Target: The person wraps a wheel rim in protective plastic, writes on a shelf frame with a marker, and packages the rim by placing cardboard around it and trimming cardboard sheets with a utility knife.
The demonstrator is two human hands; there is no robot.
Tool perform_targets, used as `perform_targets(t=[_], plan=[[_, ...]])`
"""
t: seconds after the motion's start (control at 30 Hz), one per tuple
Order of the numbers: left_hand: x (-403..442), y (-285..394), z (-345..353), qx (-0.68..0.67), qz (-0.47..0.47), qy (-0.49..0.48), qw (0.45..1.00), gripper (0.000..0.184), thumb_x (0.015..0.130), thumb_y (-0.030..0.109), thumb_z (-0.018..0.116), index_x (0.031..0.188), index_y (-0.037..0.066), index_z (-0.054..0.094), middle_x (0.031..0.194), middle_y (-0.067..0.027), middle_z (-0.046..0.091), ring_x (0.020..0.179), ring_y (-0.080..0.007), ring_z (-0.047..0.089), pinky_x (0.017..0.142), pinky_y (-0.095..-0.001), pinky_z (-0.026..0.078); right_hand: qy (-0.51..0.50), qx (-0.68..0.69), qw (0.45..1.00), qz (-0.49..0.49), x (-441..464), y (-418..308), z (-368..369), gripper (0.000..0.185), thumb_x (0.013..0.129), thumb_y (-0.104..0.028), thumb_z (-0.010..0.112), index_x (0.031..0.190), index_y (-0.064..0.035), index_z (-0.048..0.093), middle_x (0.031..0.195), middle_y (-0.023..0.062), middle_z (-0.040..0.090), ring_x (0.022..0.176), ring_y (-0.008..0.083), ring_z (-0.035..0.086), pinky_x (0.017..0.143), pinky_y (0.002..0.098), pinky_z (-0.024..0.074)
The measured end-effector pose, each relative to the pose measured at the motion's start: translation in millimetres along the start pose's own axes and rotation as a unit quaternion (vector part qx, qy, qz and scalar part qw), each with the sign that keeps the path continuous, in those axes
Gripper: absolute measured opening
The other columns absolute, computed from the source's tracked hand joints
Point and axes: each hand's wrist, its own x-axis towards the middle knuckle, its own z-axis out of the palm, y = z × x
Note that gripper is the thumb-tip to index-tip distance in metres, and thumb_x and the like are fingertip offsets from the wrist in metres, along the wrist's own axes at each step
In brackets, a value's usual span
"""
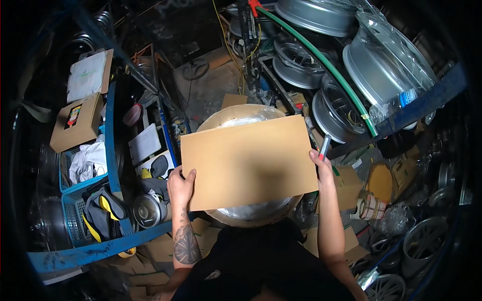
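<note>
A flat brown cardboard sheet (246,160) is held level in front of me, tilted slightly up to the right. My left hand (181,186) grips its left edge, thumb on top. At the right edge, my right hand (322,164) pinches the sheet and also holds a grey utility knife (326,144) with a red part, pointing up and away. Beneath the sheet is a round wheel wrapped in clear plastic (256,208), with a cardboard ring (221,116) around its rim. The sheet hides most of the wheel.
Silver wheel rims (369,70) are stacked on a rack at the right, with a green hose (321,60) across them. A blue shelf frame (113,145) at the left holds baskets (70,188) and a cardboard box (75,123). Cardboard pieces (346,188) lie on the floor.
</note>
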Motion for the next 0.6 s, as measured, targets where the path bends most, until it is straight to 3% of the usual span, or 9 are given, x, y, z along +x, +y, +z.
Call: perform_targets(t=[0.13,0.17,0.23,0.33,0.47,0.6], plan=[[4.1,9.0,-5.2,0.032,0.017,-0.002,0.999,0.044,0.086,0.035,0.075,0.107,-0.004,0.072,0.098,-0.0262,0.072,0.094,-0.0416,0.07,0.085,-0.0462,0.054,0.083,-0.156,0.982,-0.071,-7.7,-1.9,12.3,0.029,0.096,-0.022,0.072,0.109,0.0034,0.073,0.094,0.012,0.076,0.081,0.0231,0.071,0.077,0.0334,0.0548],[4.5,10.6,-4.9,0.044,0.029,0.001,0.999,0.044,0.086,0.035,0.075,0.104,-0.004,0.072,0.096,-0.0267,0.072,0.093,-0.0422,0.07,0.084,-0.0466,0.054,0.103,-0.278,0.948,-0.114,-12.5,-7.1,16.4,0.028,0.096,-0.024,0.071,0.104,0.0034,0.073,0.09,0.0142,0.074,0.078,0.0272,0.07,0.076,0.0353,0.0542],[4.4,14.3,-5.4,0.068,0.044,0.008,0.997,0.044,0.087,0.036,0.075,0.101,-0.005,0.072,0.093,-0.0277,0.072,0.092,-0.0433,0.07,0.083,-0.0475,0.054,0.136,-0.504,0.832,-0.191,-24.6,-22.5,31.2,0.029,0.096,-0.026,0.07,0.095,0.0033,0.073,0.081,0.0184,0.07,0.072,0.0354,0.068,0.074,0.0392,0.0531],[3.6,19.4,-5.4,0.099,0.045,0.007,0.994,0.044,0.087,0.037,0.074,0.098,-0.006,0.071,0.091,-0.0292,0.071,0.09,-0.0445,0.07,0.082,-0.0489,0.054,0.114,-0.534,0.791,-0.275,-25.5,-23.8,31.7,0.032,0.095,-0.028,0.07,0.091,0.0034,0.07,0.08,0.0229,0.064,0.073,0.0422,0.064,0.073,0.0429,0.0513],[12.2,11.0,0.9,0.116,0.047,0.014,0.992,0.05,0.088,0.043,0.072,0.093,-0.006,0.069,0.088,-0.0301,0.07,0.087,-0.0458,0.07,0.078,-0.051,0.053,0.105,-0.461,0.86,-0.192,-23.8,-22.0,24.9,0.033,0.096,-0.029,0.069,0.093,0.0036,0.071,0.083,0.0223,0.067,0.078,0.038,0.067,0.073,0.0414,0.0513],[15.2,6.8,6.2,0.127,0.046,0.041,0.99,0.052,0.09,0.047,0.069,0.088,-0.005,0.066,0.085,-0.0294,0.069,0.086,-0.0469,0.069,0.078,-0.0519,0.053,0.101,-0.435,0.876,-0.182,-25.1,-16.9,23.8,0.033,0.097,-0.03,0.068,0.096,0.0033,0.071,0.085,0.0216,0.068,0.078,0.0359,0.068,0.075,0.041,0.0514]])
